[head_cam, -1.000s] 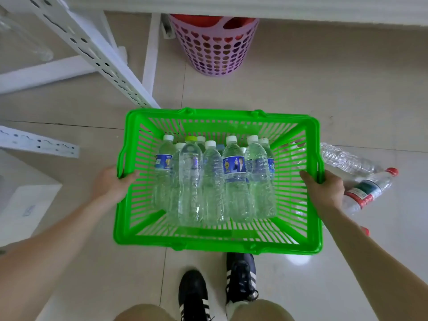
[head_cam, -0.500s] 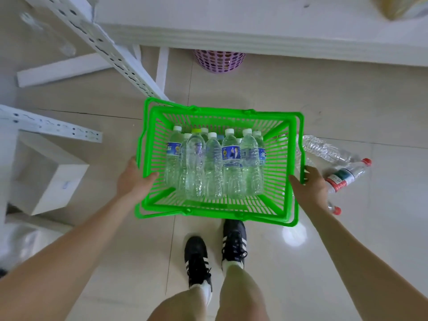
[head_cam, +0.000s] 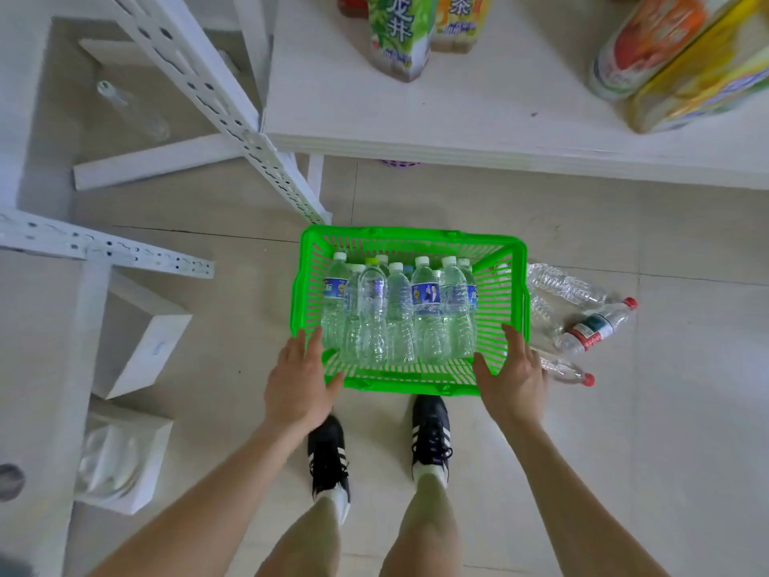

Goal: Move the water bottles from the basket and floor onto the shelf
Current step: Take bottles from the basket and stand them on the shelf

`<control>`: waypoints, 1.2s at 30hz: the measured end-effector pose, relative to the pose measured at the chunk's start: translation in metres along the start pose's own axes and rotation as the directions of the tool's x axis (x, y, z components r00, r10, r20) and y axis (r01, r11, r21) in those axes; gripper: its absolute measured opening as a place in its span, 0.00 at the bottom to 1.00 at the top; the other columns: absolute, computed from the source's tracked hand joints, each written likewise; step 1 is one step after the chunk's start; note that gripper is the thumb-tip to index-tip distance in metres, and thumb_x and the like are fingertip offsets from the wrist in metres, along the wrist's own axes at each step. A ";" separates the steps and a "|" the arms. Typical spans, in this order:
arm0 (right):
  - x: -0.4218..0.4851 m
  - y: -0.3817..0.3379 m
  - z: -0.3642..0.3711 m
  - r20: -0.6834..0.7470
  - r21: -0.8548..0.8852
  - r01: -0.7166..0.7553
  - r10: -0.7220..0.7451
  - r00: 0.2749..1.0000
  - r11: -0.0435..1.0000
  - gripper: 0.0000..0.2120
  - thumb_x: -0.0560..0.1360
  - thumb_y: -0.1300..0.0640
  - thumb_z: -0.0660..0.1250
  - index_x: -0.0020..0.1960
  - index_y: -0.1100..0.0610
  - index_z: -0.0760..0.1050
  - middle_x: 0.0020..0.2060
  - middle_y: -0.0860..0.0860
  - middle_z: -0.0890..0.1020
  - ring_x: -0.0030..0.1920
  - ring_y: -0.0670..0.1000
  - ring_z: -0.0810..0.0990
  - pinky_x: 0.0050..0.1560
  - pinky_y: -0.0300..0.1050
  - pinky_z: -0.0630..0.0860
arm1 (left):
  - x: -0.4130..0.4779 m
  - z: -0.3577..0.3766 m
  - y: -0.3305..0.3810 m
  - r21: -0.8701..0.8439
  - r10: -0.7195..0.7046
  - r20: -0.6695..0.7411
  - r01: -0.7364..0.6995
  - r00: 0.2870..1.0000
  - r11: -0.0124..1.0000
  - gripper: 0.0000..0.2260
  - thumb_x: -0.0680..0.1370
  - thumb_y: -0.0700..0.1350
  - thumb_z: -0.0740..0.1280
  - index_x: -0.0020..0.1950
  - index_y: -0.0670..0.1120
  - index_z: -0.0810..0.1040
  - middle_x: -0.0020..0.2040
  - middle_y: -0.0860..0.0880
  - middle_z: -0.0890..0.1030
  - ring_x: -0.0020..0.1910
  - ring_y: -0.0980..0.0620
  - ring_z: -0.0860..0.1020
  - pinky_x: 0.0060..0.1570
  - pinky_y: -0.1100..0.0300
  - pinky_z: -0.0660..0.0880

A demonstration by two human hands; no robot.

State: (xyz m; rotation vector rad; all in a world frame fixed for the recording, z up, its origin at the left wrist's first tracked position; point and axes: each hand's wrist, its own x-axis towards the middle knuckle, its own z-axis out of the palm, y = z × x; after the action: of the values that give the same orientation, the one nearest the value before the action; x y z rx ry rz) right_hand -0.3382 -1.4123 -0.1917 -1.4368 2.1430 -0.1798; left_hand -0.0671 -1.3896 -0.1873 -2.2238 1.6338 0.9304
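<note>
The 2 hands, left hand point(head_cam: 298, 385) and right hand point(head_cam: 515, 376), hover with fingers spread, empty, at the basket point(head_cam: 505, 318) near corners. The water bottles point(head_cam: 399, 314) lie between them, necks pointing away, equally near both.

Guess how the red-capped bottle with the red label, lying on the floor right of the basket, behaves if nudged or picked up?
The red-label bottle lies on its side on smooth tile, so a nudge would probably roll it. It looks clear and possibly empty, so likely light. Thin plastic may dent under a firm grip. It lies close to other loose bottles, which could get knocked.
</note>
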 end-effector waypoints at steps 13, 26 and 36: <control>0.005 -0.024 0.096 -0.056 -0.193 0.069 -0.082 0.995 0.979 0.33 0.72 0.49 0.71 0.72 0.59 0.66 0.67 0.58 0.75 0.65 0.62 0.73 0.63 0.62 0.66 | 0.070 0.050 -0.030 0.067 0.172 -0.028 -0.170 0.985 0.983 0.37 0.76 0.62 0.63 0.78 0.45 0.55 0.78 0.42 0.60 0.76 0.41 0.59 0.71 0.48 0.63; 0.098 0.029 0.211 -0.025 -0.026 0.135 -0.135 0.990 0.991 0.34 0.72 0.53 0.73 0.73 0.62 0.64 0.63 0.60 0.77 0.60 0.63 0.77 0.54 0.56 0.76 | 0.170 0.162 -0.010 -0.255 0.135 -0.050 -0.143 0.990 0.956 0.40 0.74 0.64 0.65 0.77 0.45 0.55 0.71 0.45 0.68 0.67 0.45 0.70 0.58 0.53 0.73; 0.120 0.052 0.245 0.011 0.218 0.166 -0.172 0.985 0.962 0.38 0.71 0.59 0.74 0.75 0.58 0.59 0.66 0.56 0.75 0.58 0.60 0.79 0.49 0.46 0.73 | 0.189 0.189 0.013 -0.495 -0.034 -0.101 -0.021 0.994 0.869 0.43 0.69 0.57 0.75 0.76 0.42 0.58 0.69 0.45 0.70 0.64 0.46 0.73 0.61 0.61 0.66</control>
State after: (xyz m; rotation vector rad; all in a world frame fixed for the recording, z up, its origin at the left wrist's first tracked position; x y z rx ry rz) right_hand -0.2899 -1.4513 -0.4623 -1.4820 1.9101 -0.4392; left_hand -0.1127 -1.4405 -0.4458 -2.6440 1.5597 1.3837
